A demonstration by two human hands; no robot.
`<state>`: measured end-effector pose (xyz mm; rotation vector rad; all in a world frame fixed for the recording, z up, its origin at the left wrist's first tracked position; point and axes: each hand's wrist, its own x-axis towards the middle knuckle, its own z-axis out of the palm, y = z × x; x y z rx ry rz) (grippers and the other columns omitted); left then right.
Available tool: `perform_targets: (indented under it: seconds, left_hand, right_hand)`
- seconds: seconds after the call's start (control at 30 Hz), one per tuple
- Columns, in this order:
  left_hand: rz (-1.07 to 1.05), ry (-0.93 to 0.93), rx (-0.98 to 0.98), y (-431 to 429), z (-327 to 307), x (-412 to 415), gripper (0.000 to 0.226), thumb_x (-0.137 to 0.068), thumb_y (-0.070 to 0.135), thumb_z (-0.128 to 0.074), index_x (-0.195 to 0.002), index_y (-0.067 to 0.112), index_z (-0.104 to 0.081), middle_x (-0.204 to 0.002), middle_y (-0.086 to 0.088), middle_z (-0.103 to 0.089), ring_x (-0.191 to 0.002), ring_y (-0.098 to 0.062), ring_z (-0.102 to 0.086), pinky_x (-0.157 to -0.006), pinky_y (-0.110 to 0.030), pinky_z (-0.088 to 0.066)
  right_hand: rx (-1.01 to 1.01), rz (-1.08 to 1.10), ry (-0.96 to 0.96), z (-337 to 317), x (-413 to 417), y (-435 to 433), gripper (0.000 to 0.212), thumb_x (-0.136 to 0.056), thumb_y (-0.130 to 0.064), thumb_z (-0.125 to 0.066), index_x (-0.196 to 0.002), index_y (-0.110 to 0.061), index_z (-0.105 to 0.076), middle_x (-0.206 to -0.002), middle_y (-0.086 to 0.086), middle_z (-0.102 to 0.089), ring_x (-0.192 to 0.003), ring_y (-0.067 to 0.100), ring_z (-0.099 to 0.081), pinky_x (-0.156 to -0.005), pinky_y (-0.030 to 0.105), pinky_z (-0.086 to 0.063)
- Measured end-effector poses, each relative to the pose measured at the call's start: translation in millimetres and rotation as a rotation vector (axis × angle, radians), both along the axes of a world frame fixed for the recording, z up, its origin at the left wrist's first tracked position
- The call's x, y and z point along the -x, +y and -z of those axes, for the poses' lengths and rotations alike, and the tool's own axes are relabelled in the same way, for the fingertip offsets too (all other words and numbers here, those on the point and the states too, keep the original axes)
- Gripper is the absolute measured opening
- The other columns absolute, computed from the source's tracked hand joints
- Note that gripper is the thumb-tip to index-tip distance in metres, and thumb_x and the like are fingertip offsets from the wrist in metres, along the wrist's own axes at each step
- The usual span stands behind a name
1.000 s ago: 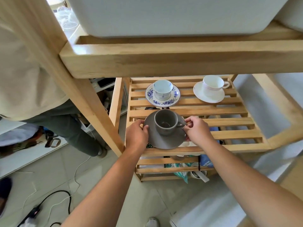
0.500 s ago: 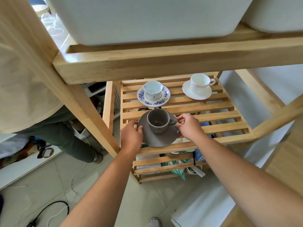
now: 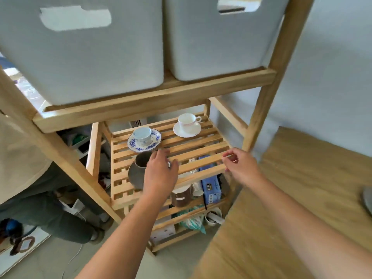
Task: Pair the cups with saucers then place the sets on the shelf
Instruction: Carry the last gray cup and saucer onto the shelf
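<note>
Head view: grey cup beside left hand

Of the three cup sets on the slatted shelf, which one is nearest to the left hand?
The grey cup on its grey saucer, right beside the left hand; the other two sets are white and sit further back.

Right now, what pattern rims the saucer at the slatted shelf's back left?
Blue floral band on white saucer, head view.
</note>
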<state>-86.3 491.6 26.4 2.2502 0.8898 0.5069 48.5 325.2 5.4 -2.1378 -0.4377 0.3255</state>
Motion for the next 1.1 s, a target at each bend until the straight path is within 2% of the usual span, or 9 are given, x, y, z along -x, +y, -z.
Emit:
perform_targets:
  seconds: [0.07,0.2,0.37,0.47,0.67,0.77,0.9,1.0,1.1]
  left_hand:
    - [0.134,-0.035,0.032,-41.9,-13.3,-19.6,0.031,-0.090,0.029,-0.058,-0.119,0.021,-0.054,-0.105,0.000,-0.058,-0.090,-0.015,-0.060,-0.082,-0.034,-0.051]
    - [0.408,-0.035,0.138,-140.5,-17.1,-63.8,0.029,-0.089,0.026,-0.059,-0.117,0.017,-0.056,-0.093,0.002,-0.060,-0.075,-0.011,-0.058,-0.069,-0.029,-0.048]
    - [0.653,0.093,0.294,-256.1,3.1,-108.2,0.027,-0.090,0.022,-0.060,-0.114,0.013,-0.057,-0.084,0.001,-0.056,-0.074,-0.013,-0.053,-0.068,-0.024,-0.040]
    - [0.733,0.179,0.427,-307.7,24.1,-129.6,0.027,-0.089,0.020,-0.060,-0.114,0.010,-0.056,-0.075,0.003,-0.051,-0.068,-0.014,-0.054,-0.063,-0.026,-0.043]
    - [0.733,0.304,0.578,-371.6,53.1,-171.3,0.028,-0.091,0.024,-0.059,-0.116,0.013,-0.052,-0.073,-0.003,-0.063,-0.069,-0.019,-0.064,-0.070,-0.039,-0.057]
    - [0.677,0.316,0.683,-381.2,60.2,-189.6,0.036,-0.093,0.022,-0.057,-0.125,0.009,-0.049,-0.073,-0.008,-0.065,-0.059,-0.016,-0.064,-0.053,-0.026,-0.056]
    - [0.689,0.312,0.675,-384.5,62.8,-205.1,0.029,-0.092,0.022,-0.058,-0.118,0.011,-0.051,-0.072,-0.009,-0.066,-0.053,-0.013,-0.064,-0.049,-0.021,-0.055]
    - [0.727,0.315,0.608,-387.1,65.9,-210.6,0.025,-0.092,0.020,-0.059,-0.114,0.014,-0.052,-0.067,-0.007,-0.066,-0.044,-0.009,-0.062,-0.045,-0.020,-0.054]
    - [0.760,0.325,0.563,-386.8,67.6,-213.9,0.021,-0.092,0.019,-0.059,-0.111,0.018,-0.050,-0.066,-0.006,-0.067,-0.040,-0.005,-0.061,-0.043,-0.018,-0.052]
  right_hand:
    - [-0.056,0.062,-0.008,-9.7,0.1,-44.9,0.007,-0.087,-0.019,-0.060,-0.084,-0.025,-0.062,-0.073,-0.001,-0.064,-0.075,0.023,-0.066,-0.067,0.035,-0.051]
    - [-0.130,0.245,-0.048,-20.3,6.4,-151.3,0.023,-0.085,-0.010,-0.061,-0.073,-0.028,-0.057,-0.063,-0.003,-0.055,-0.066,0.027,-0.060,-0.066,0.038,-0.049]
    - [-0.059,0.463,-0.042,-8.1,27.6,-275.0,0.013,-0.086,-0.019,-0.060,-0.076,-0.028,-0.062,-0.073,0.001,-0.067,-0.073,0.022,-0.066,-0.071,0.039,-0.055]
    - [-0.041,0.588,0.003,8.4,39.4,-334.1,0.013,-0.087,-0.019,-0.060,-0.077,-0.027,-0.064,-0.073,-0.002,-0.066,-0.073,0.020,-0.064,-0.074,0.042,-0.055]
    - [-0.029,0.795,0.079,36.4,22.8,-418.1,0.015,-0.088,-0.020,-0.057,-0.077,-0.028,-0.062,-0.072,0.000,-0.068,-0.073,0.024,-0.067,-0.078,0.049,-0.056]
    - [-0.042,0.830,0.150,44.0,0.9,-435.3,0.009,-0.090,-0.022,-0.055,-0.085,-0.021,-0.061,-0.076,0.002,-0.068,-0.072,0.023,-0.069,-0.078,0.048,-0.057]
    - [-0.094,0.861,0.240,46.3,-29.6,-444.6,0.017,-0.091,-0.024,-0.054,-0.099,-0.011,-0.061,-0.071,0.006,-0.066,-0.058,0.024,-0.067,-0.068,0.044,-0.059]
    - [-0.120,0.832,0.295,43.2,-47.6,-443.0,0.013,-0.091,-0.024,-0.056,-0.100,-0.014,-0.058,-0.070,0.008,-0.066,-0.054,0.021,-0.065,-0.063,0.038,-0.059]
    - [-0.057,0.764,0.297,42.3,-58.9,-438.6,0.011,-0.089,-0.025,-0.060,-0.097,-0.017,-0.060,-0.073,0.008,-0.071,-0.053,0.019,-0.066,-0.066,0.039,-0.061]
